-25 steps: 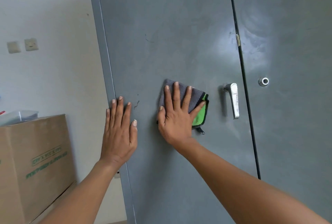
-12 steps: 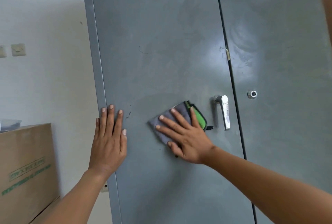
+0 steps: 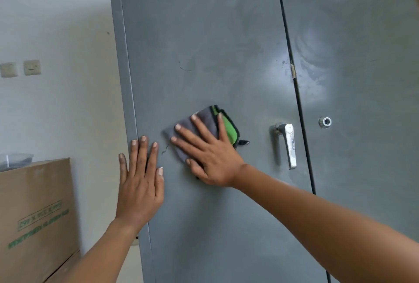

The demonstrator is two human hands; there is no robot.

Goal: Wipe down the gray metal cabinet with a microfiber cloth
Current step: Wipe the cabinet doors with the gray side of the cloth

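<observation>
The gray metal cabinet fills most of the head view, with two tall doors that meet at a dark seam. A folded microfiber cloth, gray with a green side and black edging, lies flat against the left door. My right hand presses it to the door with straight, spread fingers pointing up and left. My left hand rests flat on the left door's edge, fingers straight and pointing up, just left of the cloth.
A chrome lever handle hangs right of the cloth, with a round keyhole on the right door. A cardboard box stands at the lower left against a white wall with two switches.
My right hand has turned from fingers-up to fingers pointing up-left and has slid the cloth left, closer to my left hand. My left hand stays flat on the door edge.
</observation>
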